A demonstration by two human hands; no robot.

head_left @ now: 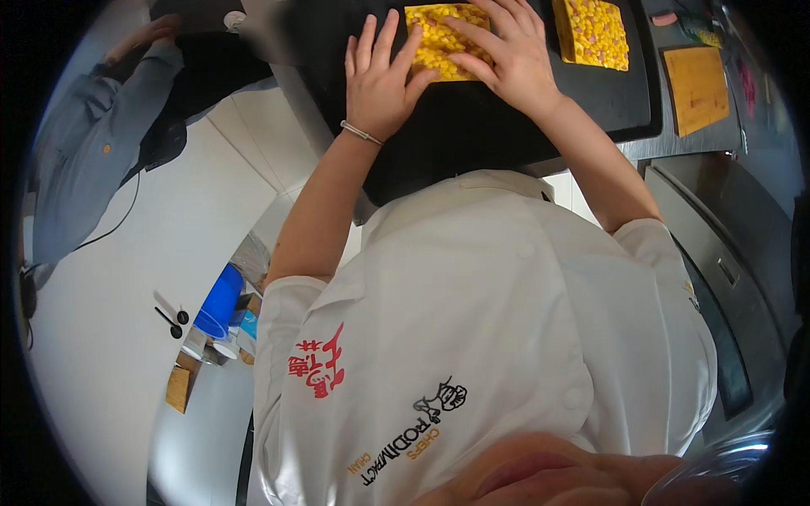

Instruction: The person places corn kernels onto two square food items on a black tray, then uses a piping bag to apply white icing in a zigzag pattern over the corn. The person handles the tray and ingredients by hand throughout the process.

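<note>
We see a black board (472,118) carrying two yellow corn-studded slabs (443,38) (595,32); wooden block (697,88) on the grey counter (666,143) beside.

Both bare forearms extended forward from short white sleeves, converging toward the upper middle of the view. Left hand (377,80) flat, palm down, fingers spread and pointing away from the body; thin bracelet at the wrist. Right hand (504,52) likewise palm down, fingers splayed and angled leftward, fingertips close to those of the left hand.
</note>
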